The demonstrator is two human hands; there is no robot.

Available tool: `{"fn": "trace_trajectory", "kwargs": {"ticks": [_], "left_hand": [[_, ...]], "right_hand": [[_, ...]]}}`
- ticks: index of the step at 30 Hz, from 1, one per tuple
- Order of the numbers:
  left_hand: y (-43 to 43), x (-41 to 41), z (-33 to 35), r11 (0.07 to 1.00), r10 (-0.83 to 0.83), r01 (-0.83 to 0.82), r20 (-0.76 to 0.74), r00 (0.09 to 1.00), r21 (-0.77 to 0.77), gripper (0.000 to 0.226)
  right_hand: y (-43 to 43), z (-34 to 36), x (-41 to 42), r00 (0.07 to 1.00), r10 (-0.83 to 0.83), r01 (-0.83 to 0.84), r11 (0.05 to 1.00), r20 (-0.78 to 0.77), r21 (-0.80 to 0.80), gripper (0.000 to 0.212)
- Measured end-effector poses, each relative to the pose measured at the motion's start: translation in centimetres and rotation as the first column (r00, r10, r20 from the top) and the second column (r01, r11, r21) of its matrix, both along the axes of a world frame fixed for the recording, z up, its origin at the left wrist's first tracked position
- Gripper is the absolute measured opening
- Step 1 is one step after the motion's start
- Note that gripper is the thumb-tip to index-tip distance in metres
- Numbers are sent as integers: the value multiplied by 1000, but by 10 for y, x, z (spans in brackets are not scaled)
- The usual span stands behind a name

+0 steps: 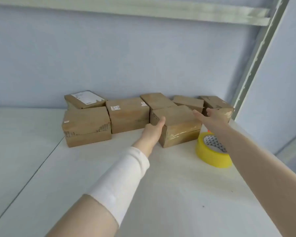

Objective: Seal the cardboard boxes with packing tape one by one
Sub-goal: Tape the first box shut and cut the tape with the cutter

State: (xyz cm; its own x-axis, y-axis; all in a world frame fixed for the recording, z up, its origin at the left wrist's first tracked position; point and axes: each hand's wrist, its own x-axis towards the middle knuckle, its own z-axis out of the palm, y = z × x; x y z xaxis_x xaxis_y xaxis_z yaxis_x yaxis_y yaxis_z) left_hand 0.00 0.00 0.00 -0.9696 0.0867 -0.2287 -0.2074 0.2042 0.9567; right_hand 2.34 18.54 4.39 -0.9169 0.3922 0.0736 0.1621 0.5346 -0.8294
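Right, I am at the fetching step: the nearest brown cardboard box (176,124) stands on the white table (161,194), at the front of the row, just behind the roll of yellow packing tape (212,157). It looks used. A wrinkled, glossy band of old tape crosses its front face, while the top looks bare.

My left hand (153,130) presses against its left face, thumb laid up over the top edge; the fingers are hidden, so I cannot tell whether they curl. My right hand (210,117) is spread wide near the far right corner, holding nothing.

Next, I judge, both hands must clamp the sides and draw it clear of the other brown cardboard boxes (126,114).
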Motion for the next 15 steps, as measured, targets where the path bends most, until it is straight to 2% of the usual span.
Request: {"fn": "trace_trajectory", "kwargs": {"ticks": [3,5,8,12,15], "left_hand": [[5,-22,-9,996,22,-24,33,999,80,77],[7,-30,-15,990,34,-42,58,998,135,73],[8,-28,-16,975,62,-82,103,993,207,71],[2,-16,-7,910,44,-94,132,990,405,70],[-6,-3,4,863,134,-132,33,990,488,69]], "right_hand": [[2,-9,-21,997,-46,37,990,65,136,62],[4,-15,-26,997,-20,10,992,73,128,59],[7,-19,-22,1000,-17,17,1000,-5,23,59],[6,-18,1,989,11,-36,985,-145,-172,52],[0,-11,21,969,48,-114,958,-243,-263,46]]}}
